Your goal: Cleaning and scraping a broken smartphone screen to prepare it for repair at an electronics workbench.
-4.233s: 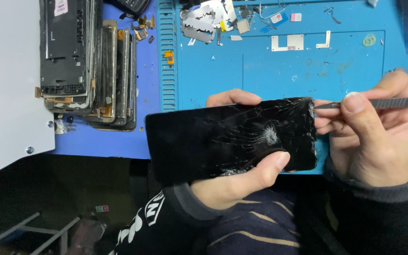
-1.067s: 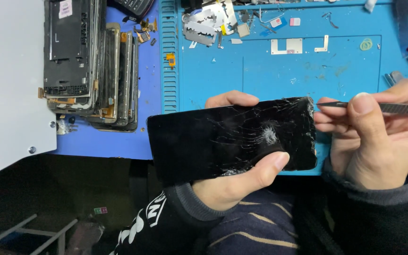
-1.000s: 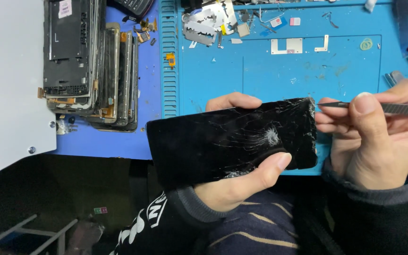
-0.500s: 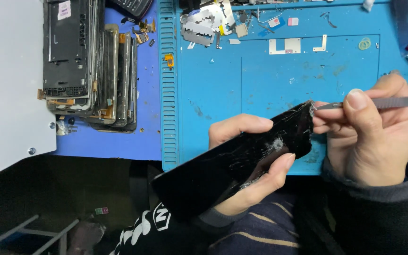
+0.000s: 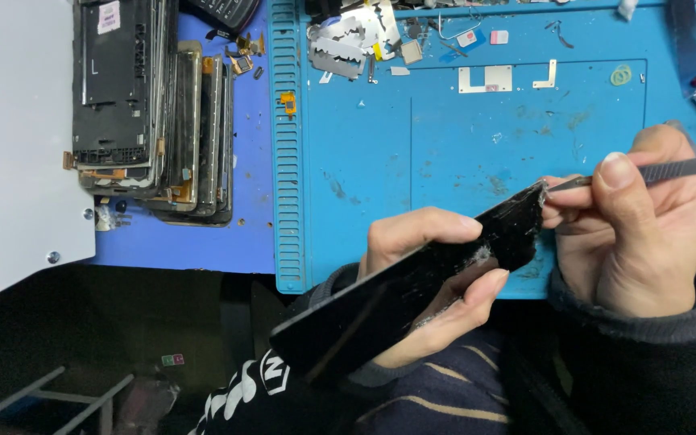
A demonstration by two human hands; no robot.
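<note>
Since the earlier frames the cracked phone screen (image 5: 412,294) has been swung from lying nearly flat and level to a steep diagonal, its far end now raised toward the right and its near end dropped toward the person's lap, so its face shows edge-on rather than full.

The left hand (image 5: 428,278) is wrapped around the middle of the dark panel, fingers curled over its upper long edge and thumb pressed along the lower one, holding it above the front edge of the blue work mat (image 5: 445,145). The panel's upper right corner, where the glass is whitened and splintered, sits just beside the right hand (image 5: 638,234).

That hand is closed on a pair of metal tweezers (image 5: 662,171), thumb on top and fingers bunched beneath, the wrist low at the mat's front right corner. The tweezers run nearly level leftward, their tip touching the panel's raised corner.

A stack of phone frames (image 5: 155,121) lies near the table's back left, beyond the mat's left edge.
</note>
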